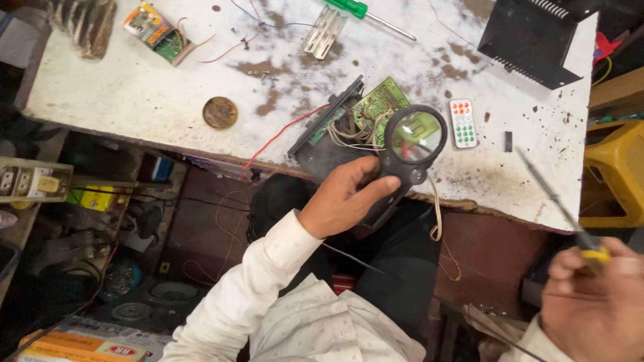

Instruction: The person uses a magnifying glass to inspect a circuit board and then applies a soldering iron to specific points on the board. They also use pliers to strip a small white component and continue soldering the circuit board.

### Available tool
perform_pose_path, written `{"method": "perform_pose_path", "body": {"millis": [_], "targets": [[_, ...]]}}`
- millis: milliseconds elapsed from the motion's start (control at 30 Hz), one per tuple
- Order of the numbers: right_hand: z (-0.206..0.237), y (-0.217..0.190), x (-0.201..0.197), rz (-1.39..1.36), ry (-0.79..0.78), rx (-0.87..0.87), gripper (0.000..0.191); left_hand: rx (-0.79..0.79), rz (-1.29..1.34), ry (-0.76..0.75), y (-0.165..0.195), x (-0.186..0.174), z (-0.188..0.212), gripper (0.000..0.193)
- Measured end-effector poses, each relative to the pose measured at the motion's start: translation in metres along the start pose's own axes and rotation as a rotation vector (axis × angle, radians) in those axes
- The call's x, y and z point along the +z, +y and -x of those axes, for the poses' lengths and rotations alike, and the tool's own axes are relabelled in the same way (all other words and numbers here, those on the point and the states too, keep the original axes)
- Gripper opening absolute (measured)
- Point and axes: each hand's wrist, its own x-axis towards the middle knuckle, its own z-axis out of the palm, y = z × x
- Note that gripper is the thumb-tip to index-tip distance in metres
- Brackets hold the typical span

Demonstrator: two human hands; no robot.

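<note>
My left hand [345, 198] grips the black handle of a round magnifying glass [416, 136], holding its lens over a green circuit board [376, 107] with pale wires. The board sits in a black open device casing [322, 137] at the near edge of the white worktable [134, 94]. My right hand [594, 295], at the lower right and below the table edge, holds a thin screwdriver [553, 194] with a yellow handle, its shaft pointing up and left over the table corner.
On the table lie a small white remote [463, 123], a black chip [508, 141], a round brown tin [220, 112], a green-handled screwdriver [365, 13], a metal heat sink [324, 30], a small circuit module [157, 32] and a black metal case [530, 40]. A yellow stool [614, 177] stands right.
</note>
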Motion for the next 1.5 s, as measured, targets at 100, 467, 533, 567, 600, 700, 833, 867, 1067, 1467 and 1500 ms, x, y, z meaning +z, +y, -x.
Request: {"method": "perform_pose_path", "body": {"millis": [100,467,533,567,600,700,833,867,1067,1467,1500], "targets": [[0.014,0.014,0.023,0.209,-0.038,-0.221,0.013,0.168,-0.138,-0.008,-0.008,0.007,-0.008,0.027],[0.020,0.046,0.078,0.463,-0.198,-0.245,0.011,0.105,-0.091,-0.084,-0.014,-0.005,0.012,0.032],[0.017,0.054,0.082,0.438,-0.180,-0.188,0.012,0.125,-0.085,-0.093,-0.016,-0.005,0.015,0.035],[0.014,0.058,0.083,0.357,-0.149,-0.139,0.012,0.117,-0.072,-0.091,-0.017,-0.006,0.016,0.035],[0.010,0.062,0.085,0.277,-0.120,-0.091,0.012,0.109,-0.059,-0.089,-0.018,-0.006,0.018,0.035],[0.005,0.071,0.087,0.106,-0.076,-0.005,0.009,0.094,-0.039,-0.090,-0.021,-0.009,0.020,0.033],[0.002,0.076,0.085,0.058,-0.062,0.061,0.009,0.106,-0.055,-0.090,-0.023,-0.009,0.021,0.030],[0.001,0.076,0.083,0.061,-0.061,0.068,0.010,0.102,-0.043,-0.091,-0.023,-0.009,0.021,0.031],[-0.004,0.083,0.081,0.073,-0.084,0.109,0.015,0.096,-0.019,-0.079,-0.026,-0.007,0.021,0.031],[-0.013,0.088,0.082,0.057,0.020,0.218,0.020,0.094,-0.043,-0.074,-0.030,-0.010,0.021,0.033],[-0.015,0.088,0.081,0.054,0.035,0.249,0.021,0.092,-0.039,-0.076,-0.030,-0.010,0.021,0.034]]}}
